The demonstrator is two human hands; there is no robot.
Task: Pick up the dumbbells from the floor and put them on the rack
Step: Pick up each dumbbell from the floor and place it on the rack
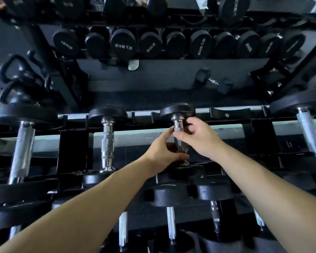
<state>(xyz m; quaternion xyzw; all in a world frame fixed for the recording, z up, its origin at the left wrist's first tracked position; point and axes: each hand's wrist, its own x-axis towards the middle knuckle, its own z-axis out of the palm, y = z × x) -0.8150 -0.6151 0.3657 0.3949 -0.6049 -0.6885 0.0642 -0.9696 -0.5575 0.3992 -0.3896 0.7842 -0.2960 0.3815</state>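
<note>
Dumbbell [178, 111] on the rack [226, 114] is what the head view gives us, looking down over both forearms. The dumbbell lies on the top tier with its long axis running straight away from us. Its far head rests at the far rail, its near head sits at the near rail just below our wrists, and the chrome handle bridges the gap between the 2 rails.

Both hands are on that handle, close together. Our left hand [162, 150] curls round the near half, with the thumb reaching up the bar. Our right hand [199, 137] wraps the far half, just under the far head. The left is therefore the nearer to us and the right the farther along the bar.

We judge the dumbbell to be as good as placed. What remains is to let go and draw both hands back toward us along the handle's line. Whether the near head is fully seated we cannot tell, because the left hand covers it.

A neighbour [108, 141] lies parallel to the left, 1 black post between them. On the floor beyond the rack lies 1 small hex dumbbell [213, 81], well apart from the hands, its axis slanting across our line of reach. We take it to be the next pick.
</note>
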